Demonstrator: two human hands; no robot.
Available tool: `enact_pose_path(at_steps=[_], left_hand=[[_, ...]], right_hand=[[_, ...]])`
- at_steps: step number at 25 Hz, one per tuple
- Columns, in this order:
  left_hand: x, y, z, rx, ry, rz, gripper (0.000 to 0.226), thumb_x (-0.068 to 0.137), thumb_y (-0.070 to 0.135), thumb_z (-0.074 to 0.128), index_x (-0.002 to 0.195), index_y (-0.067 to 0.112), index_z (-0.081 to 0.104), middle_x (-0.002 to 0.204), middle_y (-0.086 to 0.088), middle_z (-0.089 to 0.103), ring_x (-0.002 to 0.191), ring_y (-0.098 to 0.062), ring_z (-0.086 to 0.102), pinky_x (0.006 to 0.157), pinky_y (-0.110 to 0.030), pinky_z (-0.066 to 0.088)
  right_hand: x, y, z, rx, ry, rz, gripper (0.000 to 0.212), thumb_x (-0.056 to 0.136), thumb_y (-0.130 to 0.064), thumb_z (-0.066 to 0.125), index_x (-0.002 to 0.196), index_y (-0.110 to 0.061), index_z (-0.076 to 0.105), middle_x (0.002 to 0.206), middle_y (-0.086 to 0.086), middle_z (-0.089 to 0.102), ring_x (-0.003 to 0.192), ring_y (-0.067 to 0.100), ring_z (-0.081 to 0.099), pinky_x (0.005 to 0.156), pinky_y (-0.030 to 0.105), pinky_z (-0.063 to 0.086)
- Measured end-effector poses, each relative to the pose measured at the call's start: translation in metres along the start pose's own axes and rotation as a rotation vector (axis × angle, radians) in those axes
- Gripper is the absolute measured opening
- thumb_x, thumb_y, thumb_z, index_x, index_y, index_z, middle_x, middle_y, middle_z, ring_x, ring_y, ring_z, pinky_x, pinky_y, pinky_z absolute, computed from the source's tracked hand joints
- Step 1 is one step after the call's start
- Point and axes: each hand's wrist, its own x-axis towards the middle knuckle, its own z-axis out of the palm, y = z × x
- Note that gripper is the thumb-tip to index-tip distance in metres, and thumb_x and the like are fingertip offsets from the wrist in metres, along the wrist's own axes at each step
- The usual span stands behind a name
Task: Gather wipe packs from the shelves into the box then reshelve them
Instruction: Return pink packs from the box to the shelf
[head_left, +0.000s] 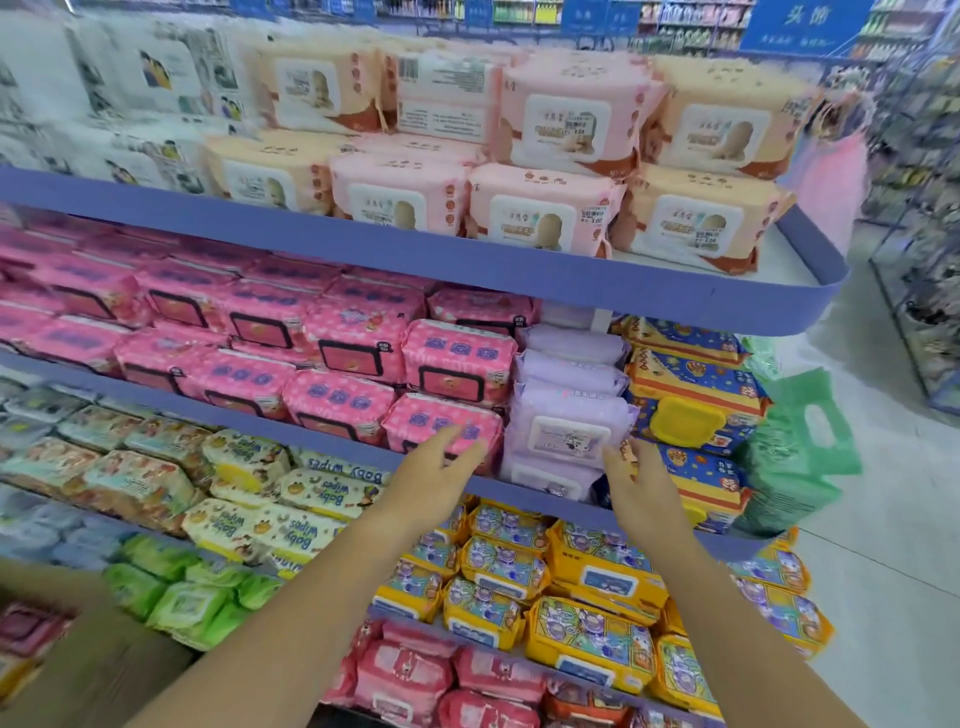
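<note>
A stack of lilac wipe packs (569, 415) with white lids stands on the second shelf, between pink dotted packs (441, 415) and blue-and-orange packs (691, 395). My left hand (434, 475) reaches up with straight fingers in front of the lowest pink pack, just left of the lilac stack. My right hand (636, 480) is raised at the lilac stack's right edge, fingers relaxed, holding nothing. A cardboard box (88, 670) shows at the lower left, with red packs inside.
Purple-edged shelves (467, 265) hold peach and pink packs on top, yellow baby wipes and green packs lower left, yellow packs lower right. Green bags (795, 447) hang at the shelf's right end. An aisle floor (883, 519) lies to the right.
</note>
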Motion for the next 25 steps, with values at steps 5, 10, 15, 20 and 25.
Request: enact_pose_path(at_steps=[5,10,15,20,25], left_hand=[[-0.063,-0.068,-0.048,-0.105,-0.05,-0.088,0.065,0.1,0.062,0.041,0.157,0.031,0.034,0.163,0.01,0.033,0.147,-0.015,0.035,0.117,-0.04,0.033],[-0.148,-0.157,-0.167,-0.146,0.018,-0.193,0.076,0.092,0.074,0.044,0.156,0.034,0.036,0.163,0.012,0.03,0.15,-0.015,0.03,0.117,-0.037,0.032],[-0.232,-0.259,-0.321,-0.17,0.313,-0.286,0.063,0.1,0.059,0.045,0.152,0.022,0.046,0.155,0.008,0.045,0.142,-0.011,0.041,0.109,-0.024,0.028],[-0.302,-0.347,-0.452,-0.236,0.575,-0.376,0.041,0.104,0.045,0.048,0.134,0.02,0.059,0.126,0.017,0.057,0.131,-0.008,0.048,0.1,-0.012,0.031],[-0.326,-0.43,-0.573,-0.189,0.632,-0.484,0.038,0.105,0.046,0.043,0.137,0.03,0.056,0.136,0.019,0.052,0.125,0.001,0.045,0.101,-0.016,0.026]], right_hand=[[-0.066,-0.019,0.059,-0.031,-0.042,0.05,0.061,0.104,-0.05,0.035,0.154,-0.014,0.031,0.156,0.007,0.038,0.137,0.026,0.042,0.105,0.041,0.037],[-0.146,-0.074,0.192,-0.026,-0.191,0.019,0.051,0.105,-0.046,0.035,0.149,-0.019,0.037,0.152,0.004,0.042,0.128,0.021,0.048,0.099,0.03,0.034],[-0.21,-0.142,0.37,-0.047,-0.457,-0.045,0.065,0.102,-0.057,0.032,0.155,-0.021,0.029,0.155,-0.009,0.032,0.144,0.016,0.032,0.114,0.033,0.027],[-0.251,-0.22,0.553,-0.115,-0.714,-0.14,0.061,0.104,-0.053,0.03,0.156,-0.02,0.029,0.16,-0.003,0.03,0.145,0.018,0.032,0.113,0.035,0.028],[-0.265,-0.269,0.735,-0.113,-0.848,-0.19,0.061,0.103,-0.055,0.03,0.154,-0.021,0.032,0.159,-0.004,0.032,0.145,0.016,0.032,0.117,0.037,0.027]])
